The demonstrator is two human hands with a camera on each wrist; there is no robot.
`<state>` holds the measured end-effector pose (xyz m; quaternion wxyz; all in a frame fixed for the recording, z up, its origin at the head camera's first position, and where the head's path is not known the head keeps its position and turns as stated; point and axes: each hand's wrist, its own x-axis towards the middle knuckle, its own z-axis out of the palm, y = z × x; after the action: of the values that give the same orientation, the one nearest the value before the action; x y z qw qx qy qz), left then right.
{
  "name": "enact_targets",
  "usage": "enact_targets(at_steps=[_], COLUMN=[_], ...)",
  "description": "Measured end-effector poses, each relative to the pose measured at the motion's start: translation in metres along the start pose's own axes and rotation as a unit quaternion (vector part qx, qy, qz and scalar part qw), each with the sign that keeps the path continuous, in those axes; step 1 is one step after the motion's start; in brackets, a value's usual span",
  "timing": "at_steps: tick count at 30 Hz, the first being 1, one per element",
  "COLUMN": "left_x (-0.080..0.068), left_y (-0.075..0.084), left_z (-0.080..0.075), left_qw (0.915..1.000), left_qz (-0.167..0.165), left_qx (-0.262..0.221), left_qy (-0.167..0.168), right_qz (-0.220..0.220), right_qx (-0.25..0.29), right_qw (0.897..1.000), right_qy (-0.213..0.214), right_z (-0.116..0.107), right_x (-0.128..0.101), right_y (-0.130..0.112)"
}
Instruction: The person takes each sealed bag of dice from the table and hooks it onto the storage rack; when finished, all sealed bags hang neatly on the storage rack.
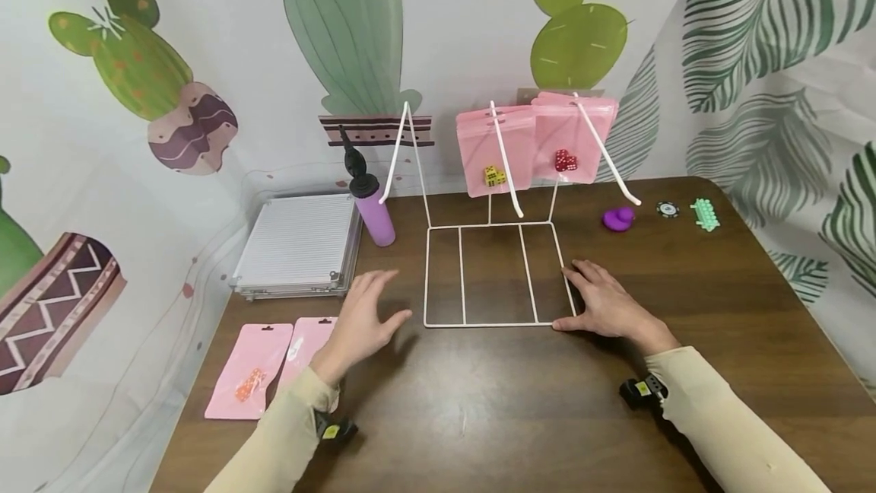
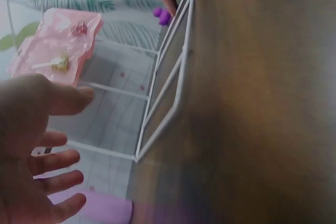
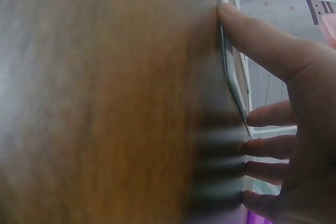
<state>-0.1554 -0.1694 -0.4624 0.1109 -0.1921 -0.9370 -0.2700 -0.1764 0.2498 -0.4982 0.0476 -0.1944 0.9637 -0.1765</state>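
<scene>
Right hand [image 1: 605, 306] flat on the bench [image 1: 718, 310], fingers straight, thumb and fingertips pressing the front right corner of the white wire rack [image 1: 493, 274]. Left hand [image 1: 363, 319] wide open, hovering just off the rack's left edge, holding nothing. Rack standing mid-bench, base flat, hooks slanting up and forward.

Best done, by the look of it, with both hands at opposite sides of the base: bring the left in to meet the left rail, press level, move slowly so the tall frame does not tip or swing its load. Worth minding the purple bottle [image 1: 372, 208] just beside the left rear corner.

Hanging on the hooks: two pink pouches, one pouch with yellow dice [image 1: 494, 151], one pouch with red dice [image 1: 573, 139], the two overlapping. Lying flat near the left forearm: a pouch with orange pieces [image 1: 248, 371] and another pink pouch [image 1: 308, 341], contents too unclear to tell.
</scene>
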Motion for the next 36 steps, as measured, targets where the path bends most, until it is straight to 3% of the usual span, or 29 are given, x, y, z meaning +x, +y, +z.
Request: enact_targets(at_steps=[4, 11, 19, 30, 36], left_x=[-0.025, -0.056, -0.088, -0.105, -0.106], left_y=[-0.010, -0.028, -0.048, -0.060, -0.061], left_z=[-0.008, -0.023, -0.038, -0.050, -0.048], left_qw=[0.9994, 0.9983, 0.9927, 0.9685, 0.9624], left_qz=[-0.031, -0.047, -0.106, -0.223, -0.240], left_qx=[0.015, 0.034, 0.057, 0.080, 0.086], left_qy=[-0.006, -0.002, -0.005, -0.078, -0.094], right_qz=[0.001, 0.003, 0.004, -0.004, -0.008], right_qx=[0.003, 0.004, 0.008, 0.006, 0.007], right_qw=[1.000, 1.000, 1.000, 1.000, 1.000], right_qy=[-0.002, 0.000, -0.004, 0.009, 0.013], right_z=[0.000, 0.002, 0.001, 0.002, 0.002], right_x=[0.000, -0.001, -0.001, -0.003, -0.001], right_y=[-0.001, -0.001, -0.001, -0.001, -0.001])
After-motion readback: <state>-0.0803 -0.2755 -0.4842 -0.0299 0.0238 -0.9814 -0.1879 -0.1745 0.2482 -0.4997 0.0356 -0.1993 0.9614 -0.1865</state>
